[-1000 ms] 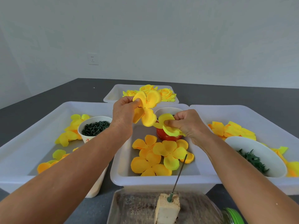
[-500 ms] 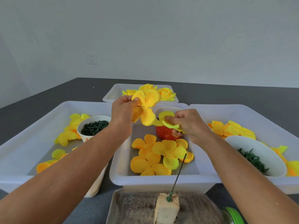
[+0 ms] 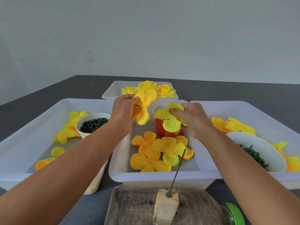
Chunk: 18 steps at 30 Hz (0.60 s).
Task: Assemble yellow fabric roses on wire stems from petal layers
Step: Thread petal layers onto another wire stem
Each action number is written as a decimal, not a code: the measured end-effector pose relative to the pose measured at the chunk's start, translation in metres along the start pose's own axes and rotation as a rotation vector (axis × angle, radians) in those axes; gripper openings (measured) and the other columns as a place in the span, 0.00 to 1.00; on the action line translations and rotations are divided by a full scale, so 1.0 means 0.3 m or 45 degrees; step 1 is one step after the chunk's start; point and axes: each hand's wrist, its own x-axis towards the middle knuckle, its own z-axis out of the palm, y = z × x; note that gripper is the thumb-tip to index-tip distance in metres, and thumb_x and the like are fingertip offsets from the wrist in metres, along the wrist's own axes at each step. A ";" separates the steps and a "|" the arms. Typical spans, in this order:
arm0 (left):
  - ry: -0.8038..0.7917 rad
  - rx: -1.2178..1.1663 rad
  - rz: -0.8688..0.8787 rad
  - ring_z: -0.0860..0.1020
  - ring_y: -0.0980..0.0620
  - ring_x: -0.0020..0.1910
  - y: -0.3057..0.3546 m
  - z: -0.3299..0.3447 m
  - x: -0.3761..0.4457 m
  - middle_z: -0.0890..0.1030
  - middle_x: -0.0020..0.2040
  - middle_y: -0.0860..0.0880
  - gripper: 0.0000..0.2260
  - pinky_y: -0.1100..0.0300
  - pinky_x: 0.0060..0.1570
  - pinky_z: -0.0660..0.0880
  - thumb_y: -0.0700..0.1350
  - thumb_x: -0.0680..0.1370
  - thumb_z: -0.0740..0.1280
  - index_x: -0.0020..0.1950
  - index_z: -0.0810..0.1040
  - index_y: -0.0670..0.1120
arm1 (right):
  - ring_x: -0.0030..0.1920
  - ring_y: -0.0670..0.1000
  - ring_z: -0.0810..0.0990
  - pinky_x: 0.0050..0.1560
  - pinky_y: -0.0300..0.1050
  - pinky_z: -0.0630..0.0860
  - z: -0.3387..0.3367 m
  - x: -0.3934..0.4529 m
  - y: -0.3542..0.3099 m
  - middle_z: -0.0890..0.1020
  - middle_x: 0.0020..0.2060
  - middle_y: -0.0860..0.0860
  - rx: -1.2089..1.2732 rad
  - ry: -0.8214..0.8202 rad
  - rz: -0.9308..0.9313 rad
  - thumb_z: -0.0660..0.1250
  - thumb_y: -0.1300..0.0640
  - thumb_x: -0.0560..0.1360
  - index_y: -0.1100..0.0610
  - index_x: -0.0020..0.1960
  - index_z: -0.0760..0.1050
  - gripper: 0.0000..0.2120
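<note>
My left hand point(image 3: 124, 109) pinches an orange-yellow petal layer point(image 3: 146, 104) held up above the middle tray point(image 3: 116, 166). To its right, my right hand point(image 3: 191, 119) pinches a paler lemon-yellow petal layer point(image 3: 170, 120) just in front of a red cup point(image 3: 168, 133). Several loose petal layers point(image 3: 155, 153) lie flat in the middle tray. A green wire stem point(image 3: 177, 169) stands tilted in a foam block point(image 3: 165, 207) at the near edge. Finished yellow roses point(image 3: 147, 88) sit in the far tray.
The left tray point(image 3: 32, 127) holds petals and a white cup of dark green parts point(image 3: 94, 125). The right tray point(image 3: 266, 116) holds petals and a white bowl of green leaves point(image 3: 254, 151). A metal tray point(image 3: 133, 207) and a green-lidded jar point(image 3: 233, 213) lie nearest me.
My right hand has turned its lemon petal layer so the petals spread open toward me; the left hand's layer has stayed nearly still. The view has shifted slightly.
</note>
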 end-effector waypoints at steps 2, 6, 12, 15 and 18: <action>-0.063 0.003 0.016 0.73 0.46 0.41 0.000 0.002 -0.005 0.76 0.39 0.44 0.09 0.56 0.41 0.70 0.36 0.76 0.64 0.37 0.75 0.45 | 0.39 0.56 0.77 0.46 0.58 0.78 0.000 0.003 0.003 0.82 0.41 0.65 -0.018 0.071 -0.036 0.74 0.57 0.70 0.63 0.40 0.78 0.09; -0.394 0.077 -0.019 0.73 0.48 0.33 -0.004 0.011 -0.033 0.76 0.33 0.46 0.09 0.61 0.35 0.72 0.35 0.76 0.64 0.37 0.76 0.44 | 0.29 0.49 0.71 0.31 0.44 0.70 -0.014 0.010 0.007 0.74 0.26 0.53 -0.109 0.235 -0.150 0.73 0.55 0.71 0.57 0.30 0.73 0.14; -1.295 1.008 0.114 0.73 0.56 0.37 -0.050 0.013 -0.074 0.77 0.38 0.50 0.03 0.65 0.39 0.71 0.37 0.76 0.66 0.47 0.79 0.41 | 0.27 0.48 0.64 0.30 0.42 0.63 -0.020 0.009 0.007 0.67 0.24 0.49 -0.059 0.310 -0.318 0.73 0.55 0.71 0.56 0.28 0.67 0.19; -1.445 1.243 0.008 0.74 0.57 0.36 -0.053 0.006 -0.074 0.77 0.35 0.53 0.08 0.66 0.38 0.72 0.44 0.75 0.69 0.47 0.80 0.40 | 0.29 0.48 0.66 0.32 0.42 0.64 -0.014 0.006 0.002 0.69 0.25 0.50 0.007 0.239 -0.383 0.73 0.56 0.71 0.58 0.30 0.70 0.16; -1.158 1.031 -0.085 0.77 0.56 0.35 -0.031 0.000 -0.060 0.80 0.35 0.52 0.16 0.63 0.40 0.75 0.57 0.73 0.67 0.42 0.79 0.44 | 0.27 0.45 0.66 0.30 0.40 0.65 -0.012 0.004 -0.001 0.69 0.22 0.42 0.013 0.151 -0.443 0.73 0.56 0.70 0.52 0.27 0.70 0.17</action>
